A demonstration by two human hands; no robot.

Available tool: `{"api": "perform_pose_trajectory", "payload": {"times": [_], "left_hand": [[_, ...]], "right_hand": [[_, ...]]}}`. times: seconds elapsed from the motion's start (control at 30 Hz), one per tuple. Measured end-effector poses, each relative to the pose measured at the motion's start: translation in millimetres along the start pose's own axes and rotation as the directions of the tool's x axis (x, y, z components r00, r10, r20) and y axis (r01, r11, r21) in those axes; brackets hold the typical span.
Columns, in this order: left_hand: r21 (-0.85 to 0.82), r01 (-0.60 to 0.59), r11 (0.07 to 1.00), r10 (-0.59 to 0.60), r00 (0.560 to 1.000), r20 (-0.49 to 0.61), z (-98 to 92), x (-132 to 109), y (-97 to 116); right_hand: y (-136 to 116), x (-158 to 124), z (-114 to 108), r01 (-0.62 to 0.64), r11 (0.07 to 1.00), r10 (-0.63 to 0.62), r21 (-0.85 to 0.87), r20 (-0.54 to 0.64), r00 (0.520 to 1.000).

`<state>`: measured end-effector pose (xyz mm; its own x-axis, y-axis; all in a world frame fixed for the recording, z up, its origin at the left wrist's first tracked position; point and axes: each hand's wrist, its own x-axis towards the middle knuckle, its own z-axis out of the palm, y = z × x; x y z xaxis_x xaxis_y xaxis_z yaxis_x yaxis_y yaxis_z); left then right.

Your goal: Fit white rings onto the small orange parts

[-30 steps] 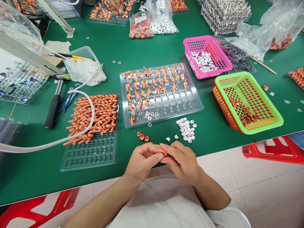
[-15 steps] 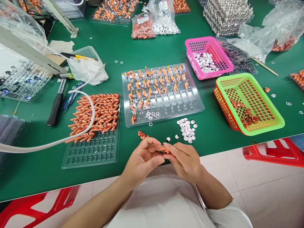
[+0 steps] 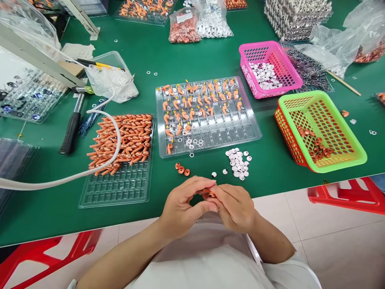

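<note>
In my right hand (image 3: 236,206), closed in a pinch near the table's front edge, is a small orange earbud shell (image 3: 211,195) with a dark opening. My left hand (image 3: 185,206) curves in from the other side, thumb and fingertips closing round the same shell and touching the right fingers. Part of the shell is hidden by the fingers. Just beyond lie several loose orange round caps (image 3: 181,170) and a pile of white discs (image 3: 238,163). A clear tray (image 3: 243,130) behind them holds orange earbud stems with yellow ends and some white rings.
Left of the hands, another clear tray (image 3: 116,198) carries rows of orange stems (image 3: 123,140), crossed by a white cable (image 3: 118,138). A hammer (image 3: 70,130) lies farther left. On the right stand a green basket (image 3: 345,136) with orange caps and a pink basket (image 3: 288,72) with white discs.
My left fingers and thumb have moved right and closed in on the shell against my right fingers. The view has shifted slightly.
</note>
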<state>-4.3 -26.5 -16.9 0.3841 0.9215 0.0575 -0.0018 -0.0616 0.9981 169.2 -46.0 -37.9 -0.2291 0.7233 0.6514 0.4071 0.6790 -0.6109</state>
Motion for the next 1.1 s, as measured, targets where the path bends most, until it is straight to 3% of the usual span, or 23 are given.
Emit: {"api": "perform_pose_trajectory", "payload": {"times": [0.37,0.67,0.9,1.1], "left_hand": [[-0.095,0.099,0.991,-0.103,0.994,-0.044,2.3,-2.6,5.8],[-0.126,0.042,0.991,-0.047,0.998,-0.038,2.6,-4.8,8.6],[-0.189,0.04,0.981,-0.053,0.996,-0.066,0.6,-5.6,13.3],[-0.208,0.133,0.969,-0.156,0.983,-0.098,1.5,-5.4,8.4]], "right_hand": [[0.0,-2.5,1.0,-0.013,0.999,0.013,0.031,0.006,1.0],[-0.7,2.1,-1.7,0.025,0.999,-0.025,0.043,-0.005,1.0],[0.9,12.3,-6.9,0.067,0.995,-0.076,0.067,0.144,0.987],[7.7,10.7,-5.0,0.041,0.994,-0.053,0.098,0.123,0.991]]}}
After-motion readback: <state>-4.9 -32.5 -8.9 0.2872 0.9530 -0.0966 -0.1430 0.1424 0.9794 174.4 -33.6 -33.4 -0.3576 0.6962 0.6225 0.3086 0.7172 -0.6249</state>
